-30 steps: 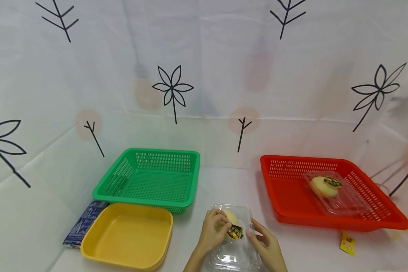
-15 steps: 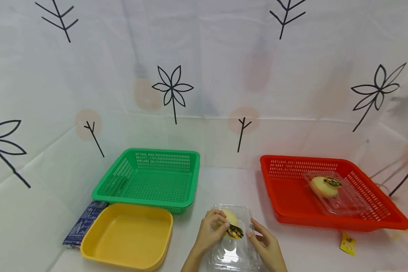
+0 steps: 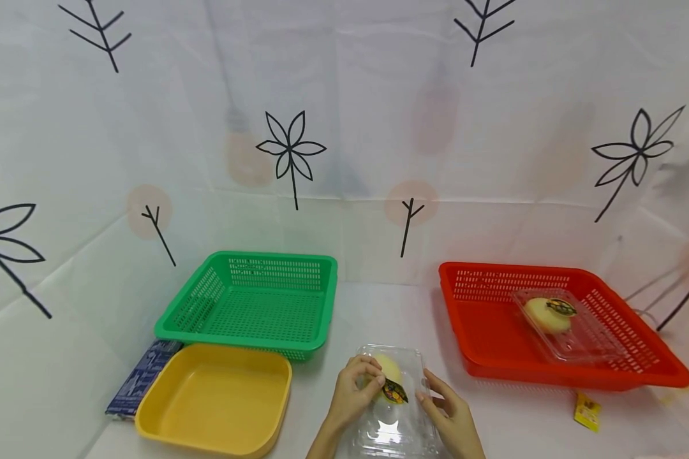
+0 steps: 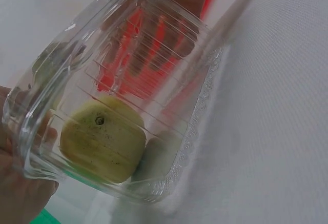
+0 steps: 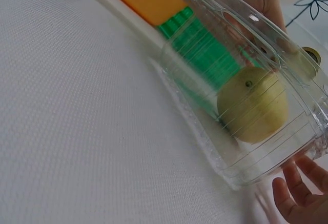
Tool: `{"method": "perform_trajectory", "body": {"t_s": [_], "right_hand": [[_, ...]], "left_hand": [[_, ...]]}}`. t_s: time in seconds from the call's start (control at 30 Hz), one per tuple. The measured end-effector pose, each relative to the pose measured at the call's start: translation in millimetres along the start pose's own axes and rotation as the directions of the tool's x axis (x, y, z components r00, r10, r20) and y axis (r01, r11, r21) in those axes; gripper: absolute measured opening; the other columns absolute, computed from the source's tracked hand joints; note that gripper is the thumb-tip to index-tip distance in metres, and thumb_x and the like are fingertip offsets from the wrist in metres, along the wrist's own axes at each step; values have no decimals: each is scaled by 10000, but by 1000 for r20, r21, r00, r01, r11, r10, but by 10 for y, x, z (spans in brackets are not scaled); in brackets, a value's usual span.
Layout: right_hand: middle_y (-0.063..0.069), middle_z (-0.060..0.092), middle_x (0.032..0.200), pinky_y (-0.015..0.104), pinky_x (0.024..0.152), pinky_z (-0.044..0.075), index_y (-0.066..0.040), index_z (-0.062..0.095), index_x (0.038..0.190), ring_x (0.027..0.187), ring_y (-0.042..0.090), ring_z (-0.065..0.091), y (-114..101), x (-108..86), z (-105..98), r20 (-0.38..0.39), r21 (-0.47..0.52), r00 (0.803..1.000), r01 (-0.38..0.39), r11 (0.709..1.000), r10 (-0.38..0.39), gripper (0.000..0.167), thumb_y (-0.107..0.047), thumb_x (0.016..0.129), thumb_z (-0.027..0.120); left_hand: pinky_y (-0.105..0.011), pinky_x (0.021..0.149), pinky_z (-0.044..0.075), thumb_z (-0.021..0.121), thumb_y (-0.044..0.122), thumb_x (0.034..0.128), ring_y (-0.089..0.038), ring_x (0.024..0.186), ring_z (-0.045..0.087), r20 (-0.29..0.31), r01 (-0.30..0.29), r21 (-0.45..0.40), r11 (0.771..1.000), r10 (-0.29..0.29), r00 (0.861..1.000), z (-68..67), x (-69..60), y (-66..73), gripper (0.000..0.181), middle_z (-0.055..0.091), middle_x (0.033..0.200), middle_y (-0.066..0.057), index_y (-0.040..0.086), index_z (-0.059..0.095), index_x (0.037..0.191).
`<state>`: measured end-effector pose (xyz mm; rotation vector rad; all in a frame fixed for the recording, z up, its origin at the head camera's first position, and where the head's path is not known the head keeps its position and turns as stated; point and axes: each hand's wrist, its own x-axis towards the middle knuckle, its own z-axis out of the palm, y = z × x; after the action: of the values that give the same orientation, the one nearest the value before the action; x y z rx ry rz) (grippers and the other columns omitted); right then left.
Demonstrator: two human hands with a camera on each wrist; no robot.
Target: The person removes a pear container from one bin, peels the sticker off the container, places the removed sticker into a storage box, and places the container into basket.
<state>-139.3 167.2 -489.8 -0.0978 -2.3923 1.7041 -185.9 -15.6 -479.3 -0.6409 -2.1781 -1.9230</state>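
Note:
A clear plastic clamshell box [image 3: 387, 428] lies in front of me, with one pale yellow-green round fruit [image 3: 389, 366] inside. Both wrist views show the fruit [image 4: 102, 142] through the ribbed side of the box. My left hand [image 3: 353, 390] pinches the edge of a black, colourful sticker [image 3: 395, 392] on the lid; the sticker's near-left end is lifted and bent. At the right side of the box, my right hand [image 3: 450, 413] holds the edge, thumb toward the top and fingers along the side. The lid appears closed.
A red basket [image 3: 453, 325] at right holds another clear box [image 3: 594, 335] with a stickered fruit. A small yellow packet [image 3: 587, 412] lies before it. At left are a green basket [image 3: 275, 306], a yellow tub [image 3: 212, 401] and a dark blue packet [image 3: 143, 379].
The pinched end of the sticker has come up a little, and the sticker now slants more. My left hand has shifted slightly left; the right hand and the box stay put.

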Motion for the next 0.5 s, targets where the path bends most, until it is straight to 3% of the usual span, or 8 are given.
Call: {"method": "perform_trajectory", "body": {"t_s": [0.17, 0.3, 0.5], "right_hand": [[257, 591, 1165, 420, 753, 544, 20, 520, 1304, 844, 231, 636, -6, 2, -5, 5, -5, 1000, -8, 1000, 8, 482, -166, 880, 655], [254, 594, 1161, 420, 751, 544, 22, 524, 1300, 827, 213, 633, -6, 1, -4, 1, -9, 1000, 0, 1000, 0, 476, -159, 879, 655], [248, 598, 1153, 396, 736, 548, 27, 526, 1296, 813, 191, 627, 6, 0, 2, -5, -3, 1000, 9, 1000, -9, 473, -147, 876, 657]], "left_hand": [[-295, 960, 366, 643, -39, 790, -225, 971, 538, 4, 36, 2, 999, -36, 999, -10, -7, 102, 49, 604, 950, -174, -80, 630, 767], [-291, 962, 363, 666, 16, 793, -199, 982, 537, -9, 6, -22, 1000, -6, 1000, 1, -7, -60, 61, 616, 959, -126, -38, 650, 772], [-289, 953, 363, 661, 1, 790, -223, 980, 535, -12, 19, -36, 999, -19, 1000, 0, -12, -49, 57, 619, 957, -133, -52, 648, 773]]}}
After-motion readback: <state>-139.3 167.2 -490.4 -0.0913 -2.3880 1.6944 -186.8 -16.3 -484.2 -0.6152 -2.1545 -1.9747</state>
